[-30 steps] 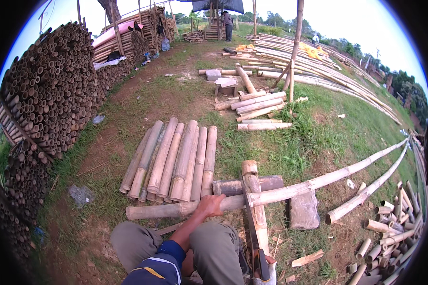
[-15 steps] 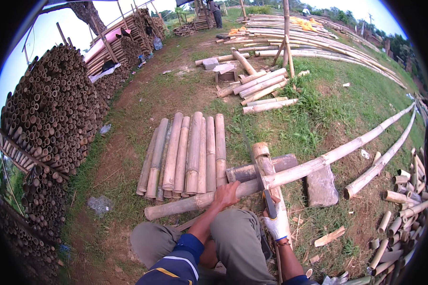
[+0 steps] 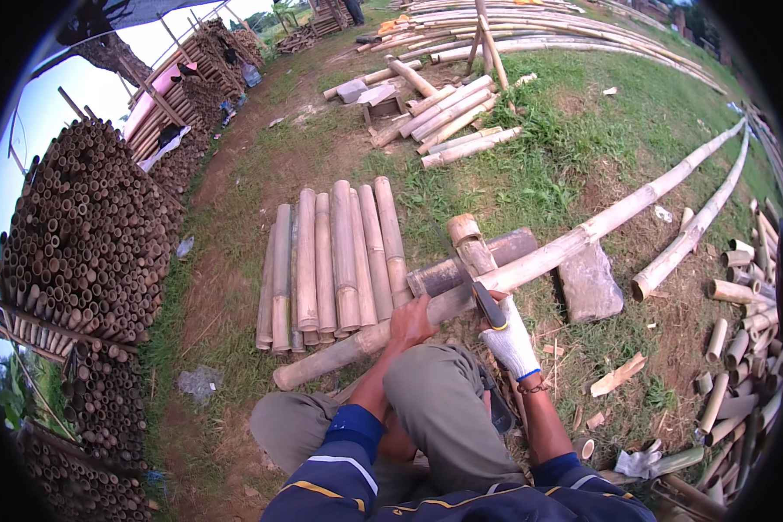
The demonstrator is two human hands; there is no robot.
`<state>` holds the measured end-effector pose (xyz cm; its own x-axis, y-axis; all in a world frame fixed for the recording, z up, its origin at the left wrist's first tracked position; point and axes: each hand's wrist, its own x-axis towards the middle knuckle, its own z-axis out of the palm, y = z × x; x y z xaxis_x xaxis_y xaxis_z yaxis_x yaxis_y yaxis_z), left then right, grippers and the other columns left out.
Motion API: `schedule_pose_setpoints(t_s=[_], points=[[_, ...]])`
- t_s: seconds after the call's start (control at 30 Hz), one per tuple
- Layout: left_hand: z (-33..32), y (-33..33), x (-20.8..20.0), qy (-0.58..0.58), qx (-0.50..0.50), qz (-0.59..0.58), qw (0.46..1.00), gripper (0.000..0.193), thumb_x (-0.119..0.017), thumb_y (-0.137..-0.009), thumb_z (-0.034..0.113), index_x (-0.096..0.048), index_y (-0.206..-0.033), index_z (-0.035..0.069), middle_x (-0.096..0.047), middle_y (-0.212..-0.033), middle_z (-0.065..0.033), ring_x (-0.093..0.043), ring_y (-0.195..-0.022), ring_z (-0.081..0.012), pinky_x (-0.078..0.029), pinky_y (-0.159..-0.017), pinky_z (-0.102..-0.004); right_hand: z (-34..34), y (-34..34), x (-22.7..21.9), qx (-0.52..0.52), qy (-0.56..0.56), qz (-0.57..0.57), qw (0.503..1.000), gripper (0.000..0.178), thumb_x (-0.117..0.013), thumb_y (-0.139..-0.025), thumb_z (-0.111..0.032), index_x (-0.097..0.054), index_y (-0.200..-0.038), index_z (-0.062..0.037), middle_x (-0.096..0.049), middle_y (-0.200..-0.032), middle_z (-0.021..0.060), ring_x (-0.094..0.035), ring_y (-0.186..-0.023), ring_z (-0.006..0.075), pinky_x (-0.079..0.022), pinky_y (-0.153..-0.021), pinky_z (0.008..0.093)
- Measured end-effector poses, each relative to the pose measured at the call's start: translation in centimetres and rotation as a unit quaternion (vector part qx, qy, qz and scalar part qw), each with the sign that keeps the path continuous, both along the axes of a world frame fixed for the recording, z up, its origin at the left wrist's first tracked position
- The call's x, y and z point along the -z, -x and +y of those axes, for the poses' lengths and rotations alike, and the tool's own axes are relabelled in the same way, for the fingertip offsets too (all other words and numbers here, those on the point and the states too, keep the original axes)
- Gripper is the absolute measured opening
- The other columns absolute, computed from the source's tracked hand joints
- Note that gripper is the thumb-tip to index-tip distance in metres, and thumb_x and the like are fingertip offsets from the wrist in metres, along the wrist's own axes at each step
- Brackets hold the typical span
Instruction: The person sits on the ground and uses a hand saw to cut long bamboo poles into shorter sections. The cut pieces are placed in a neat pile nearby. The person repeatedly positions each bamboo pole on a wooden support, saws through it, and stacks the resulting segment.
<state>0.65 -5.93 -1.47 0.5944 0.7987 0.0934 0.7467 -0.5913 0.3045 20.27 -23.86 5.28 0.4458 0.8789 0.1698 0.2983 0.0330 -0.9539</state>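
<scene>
A long bamboo pole (image 3: 539, 261) lies slantwise in front of my knees, resting across a darker bamboo piece (image 3: 518, 246) and an upright-looking notched bamboo piece (image 3: 470, 246). My left hand (image 3: 411, 324), bare, is closed over the pole left of the saw. Gloved in white, my right hand (image 3: 511, 337) grips the dark handle of a hand saw (image 3: 489, 306). The saw's blade crosses the pole and points away from me; its teeth and any cut are too small to make out. The pole's near left end (image 3: 289, 376) sticks out past my left hand.
Cut bamboo lengths (image 3: 344, 261) lie side by side beyond my left knee. A stone block (image 3: 590, 283) sits by the pole. Short offcuts (image 3: 739, 348) are heaped at right, and a tall bamboo stack (image 3: 87, 226) stands at left. Another long pole (image 3: 696, 235) lies right.
The saw and my gloved right hand have moved forward, bringing the handle closer to the pole. My left hand stays on the pole. The whole view has shifted somewhat.
</scene>
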Motion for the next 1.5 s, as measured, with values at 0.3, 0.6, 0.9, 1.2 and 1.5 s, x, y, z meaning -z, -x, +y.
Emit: schedule_pose_setpoints(t_s=[0.3,0.6,0.9,1.2,1.5], points=[[0.6,0.0,-0.1,0.041,-0.002,0.029,0.999,0.068,-0.097,-0.072,0.032,-0.069,-0.13,0.01,-0.082,-0.111,-0.0207,-0.079,-0.106,-0.0429,-0.064,-0.092,-0.0536,-25.5,3.8,-0.6,0.007,0.072,-0.037,0.997,0.063,-0.068,-0.092,0.002,-0.052,-0.152,-0.0024,-0.067,-0.126,0.0117,-0.066,-0.1,0.0196,-0.055,-0.094,0.034],[0.5,0.0,0.5,0.022,-0.023,0.022,0.999,0.067,-0.096,-0.072,0.034,-0.071,-0.13,0.01,-0.082,-0.112,-0.0213,-0.08,-0.105,-0.0423,-0.064,-0.092,-0.054,-3.6,-0.2,2.4,-0.002,0.066,-0.034,0.997,0.057,-0.066,-0.093,0.005,-0.055,-0.149,-0.0048,-0.063,-0.115,0.0106,-0.062,-0.1,0.0188,-0.053,-0.095,0.0333],[1.5,1.1,-0.5,0.077,0.006,0.046,0.996,0.063,-0.092,-0.073,0.033,-0.07,-0.128,0.01,-0.082,-0.11,-0.0204,-0.079,-0.103,-0.0438,-0.064,-0.092,-0.0544,-19.8,3.0,-0.9,-0.018,0.148,0.046,0.988,0.064,-0.069,-0.091,0.001,-0.052,-0.153,0.0001,-0.065,-0.127,0.0163,-0.068,-0.108,0.0245,-0.054,-0.1,0.0367],[0.5,0.4,0.1,0.066,-0.026,0.033,0.997,0.063,-0.093,-0.075,0.038,-0.069,-0.125,0.009,-0.082,-0.112,-0.021,-0.079,-0.109,-0.0422,-0.063,-0.096,-0.0524,-7.6,1.4,3.7,-0.013,0.109,-0.032,0.993,0.057,-0.062,-0.097,0.002,-0.05,-0.152,-0.0012,-0.061,-0.128,0.0157,-0.061,-0.114,0.0242,-0.05,-0.108,0.0381],[1.6,2.1,0.2,0.06,0.019,0.009,0.998,0.067,-0.092,-0.073,0.034,-0.069,-0.131,0.008,-0.081,-0.112,-0.0225,-0.078,-0.108,-0.0437,-0.062,-0.096,-0.0548,-5.7,2.0,3.6,-0.018,0.083,-0.035,0.996,0.052,-0.064,-0.098,-0.002,-0.052,-0.149,0.0,-0.062,-0.133,0.0171,-0.064,-0.116,0.0246,-0.051,-0.106,0.0374]])
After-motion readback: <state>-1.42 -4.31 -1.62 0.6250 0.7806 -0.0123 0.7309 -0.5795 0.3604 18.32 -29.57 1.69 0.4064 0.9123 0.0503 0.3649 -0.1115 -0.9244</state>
